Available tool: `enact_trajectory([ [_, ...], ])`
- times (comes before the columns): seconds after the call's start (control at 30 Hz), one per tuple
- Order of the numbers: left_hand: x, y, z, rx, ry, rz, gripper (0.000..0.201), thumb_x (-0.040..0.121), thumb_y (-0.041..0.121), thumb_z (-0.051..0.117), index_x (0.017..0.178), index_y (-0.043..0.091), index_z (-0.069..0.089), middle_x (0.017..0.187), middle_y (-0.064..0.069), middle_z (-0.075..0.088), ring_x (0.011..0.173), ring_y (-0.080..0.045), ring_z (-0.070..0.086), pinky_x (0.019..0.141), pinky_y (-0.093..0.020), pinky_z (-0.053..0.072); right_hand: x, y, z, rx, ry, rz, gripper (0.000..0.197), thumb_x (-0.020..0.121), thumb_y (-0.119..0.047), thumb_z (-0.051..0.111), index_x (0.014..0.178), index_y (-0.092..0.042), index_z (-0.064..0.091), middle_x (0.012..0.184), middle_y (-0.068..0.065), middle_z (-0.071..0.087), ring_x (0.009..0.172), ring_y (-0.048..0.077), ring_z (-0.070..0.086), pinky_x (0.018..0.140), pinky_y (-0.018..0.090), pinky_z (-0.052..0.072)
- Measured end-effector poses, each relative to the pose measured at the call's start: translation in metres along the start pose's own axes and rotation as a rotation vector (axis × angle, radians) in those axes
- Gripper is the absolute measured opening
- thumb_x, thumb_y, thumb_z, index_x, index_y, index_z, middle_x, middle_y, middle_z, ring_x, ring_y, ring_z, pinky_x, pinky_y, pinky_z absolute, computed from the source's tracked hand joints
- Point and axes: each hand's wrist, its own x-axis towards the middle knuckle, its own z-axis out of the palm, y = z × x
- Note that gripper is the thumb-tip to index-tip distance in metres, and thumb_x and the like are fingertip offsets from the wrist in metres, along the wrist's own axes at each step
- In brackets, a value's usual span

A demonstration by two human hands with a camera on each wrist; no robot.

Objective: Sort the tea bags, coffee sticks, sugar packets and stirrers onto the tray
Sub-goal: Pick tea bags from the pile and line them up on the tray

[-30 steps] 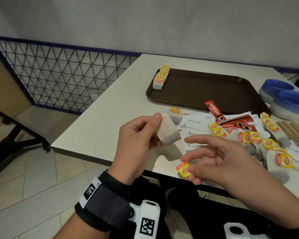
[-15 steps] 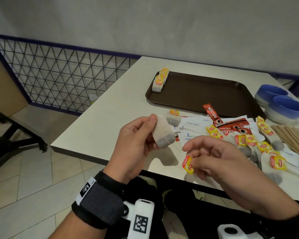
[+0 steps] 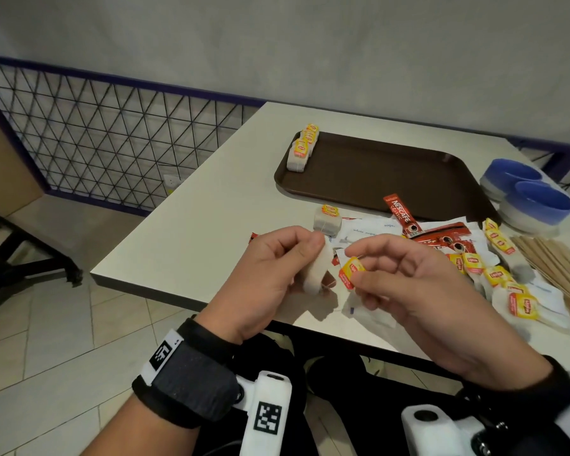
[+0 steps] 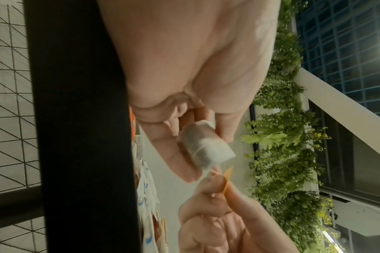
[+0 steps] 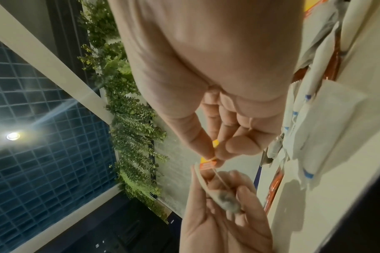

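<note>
While the left hand (image 3: 270, 274) pinches a tea bag (image 3: 316, 271) by its edges, the right hand (image 3: 408, 284) pinches the yellow tag (image 3: 351, 273) just beside it. The bag stands tall and thin between both hands. The tray (image 3: 392, 172) lies ahead of the hands, past the pile, and the left hand looks a bit nearer to the tea bags (image 3: 301, 148) already on it.

From the left wrist, the bag (image 4: 206, 147) sits between thumb and fingers, with the tag (image 4: 225, 181) below.

From the right wrist, thumb and finger squeeze the tag (image 5: 208, 162), and a string (image 5: 221, 179) runs to the bag (image 5: 225, 199).
</note>
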Motion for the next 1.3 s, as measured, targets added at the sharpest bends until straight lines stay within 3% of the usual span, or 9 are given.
enact_trajectory([
  [0.23, 0.001, -0.001, -0.005, 0.119, -0.102, -0.002, 0.023, 0.092, 0.029, 0.068, 0.077, 0.012, 0.064, 0.067, -0.015, 0.063, 0.054, -0.019, 0.058, 0.046, -0.023, 0.045, 0.005, -0.002, 0.002, 0.277, -0.021, 0.195, 0.01, 0.079, -0.009, 0.069, 0.077, -0.011, 0.078, 0.075, 0.012, 0.068, 0.063, 0.017, 0.062, 0.053, 0.024, 0.052],
  [0.33, 0.002, -0.004, -0.006, 0.165, -0.093, 0.029, 0.024, 0.088, 0.038, 0.073, 0.076, 0.018, 0.07, 0.087, -0.035, 0.057, 0.08, -0.029, 0.049, 0.066, -0.034, 0.046, 0.006, -0.002, 0.003, 0.335, -0.028, 0.275, 0.009, 0.082, -0.013, 0.068, 0.076, -0.011, 0.074, 0.077, 0.01, 0.063, 0.065, 0.018, 0.057, 0.054, 0.028, 0.046],
  [0.43, 0.003, -0.006, -0.006, 0.203, -0.09, 0.057, 0.031, 0.084, 0.046, 0.072, 0.08, 0.016, 0.071, 0.094, -0.043, 0.054, 0.086, -0.03, 0.046, 0.078, -0.046, 0.035, 0.007, 0.0, 0.005, 0.386, -0.055, 0.357, 0.008, 0.081, -0.016, 0.068, 0.077, -0.01, 0.071, 0.079, 0.008, 0.059, 0.065, 0.017, 0.051, 0.054, 0.029, 0.04],
  [0.6, 0.003, -0.006, -0.007, 0.237, -0.089, 0.045, 0.03, 0.084, 0.049, 0.068, 0.076, 0.02, 0.069, 0.08, -0.02, 0.054, 0.074, -0.026, 0.043, 0.064, -0.035, 0.035, 0.007, 0.0, 0.009, 0.511, -0.112, 0.42, 0.01, 0.085, -0.018, 0.062, 0.088, -0.009, 0.066, 0.077, 0.006, 0.058, 0.066, 0.018, 0.047, 0.055, 0.028, 0.038],
  [0.7, 0.003, -0.006, -0.007, 0.31, -0.084, 0.059, 0.029, 0.086, 0.049, 0.067, 0.077, 0.022, 0.07, 0.083, -0.015, 0.064, 0.076, -0.015, 0.052, 0.062, -0.023, 0.039, 0.006, 0.001, 0.014, 0.398, -0.096, 0.32, 0.012, 0.087, -0.019, 0.064, 0.092, -0.008, 0.065, 0.079, 0.007, 0.056, 0.066, 0.018, 0.051, 0.056, 0.03, 0.041],
  [0.83, 0.002, -0.008, -0.007, 0.374, -0.049, 0.093, 0.029, 0.095, 0.037, 0.066, 0.085, 0.01, 0.071, 0.092, -0.027, 0.064, 0.078, -0.019, 0.053, 0.069, -0.034, 0.041, 0.003, 0.001, 0.016, 0.187, -0.054, 0.132, 0.014, 0.088, -0.019, 0.066, 0.087, -0.006, 0.068, 0.083, 0.012, 0.063, 0.07, 0.023, 0.06, 0.056, 0.034, 0.051],
  [1.03, 0.001, -0.005, -0.004, 0.276, -0.012, 0.05, 0.051, 0.102, 0.045, 0.048, 0.084, 0.001, 0.067, 0.077, -0.01, 0.06, 0.075, -0.019, 0.051, 0.074, -0.036, 0.038, 0.005, 0.008, 0.018, -0.122, 0.097, -0.035, 0.009, 0.096, -0.009, 0.066, 0.09, -0.003, 0.064, 0.07, 0.007, 0.063, 0.064, 0.028, 0.067, 0.053, 0.036, 0.056],
  [1.17, 0.001, -0.005, -0.006, 0.164, -0.045, 0.0, 0.029, 0.083, 0.016, 0.052, 0.103, 0.004, 0.072, 0.088, -0.013, 0.063, 0.078, -0.025, 0.049, 0.066, -0.036, 0.038, 0.008, 0.01, 0.016, -0.095, 0.178, -0.103, 0.006, 0.093, -0.006, 0.069, 0.09, -0.002, 0.066, 0.068, 0.02, 0.064, 0.055, 0.027, 0.064, 0.048, 0.034, 0.054],
  [1.3, -0.001, -0.005, -0.007, 0.169, -0.08, 0.022, 0.047, 0.075, 0.0, 0.062, 0.12, 0.013, 0.065, 0.08, -0.009, 0.062, 0.068, -0.02, 0.05, 0.06, -0.025, 0.041, 0.009, 0.011, 0.013, -0.068, 0.188, -0.128, 0.009, 0.089, -0.007, 0.073, 0.094, -0.003, 0.066, 0.069, 0.02, 0.066, 0.054, 0.028, 0.063, 0.047, 0.033, 0.054],
])
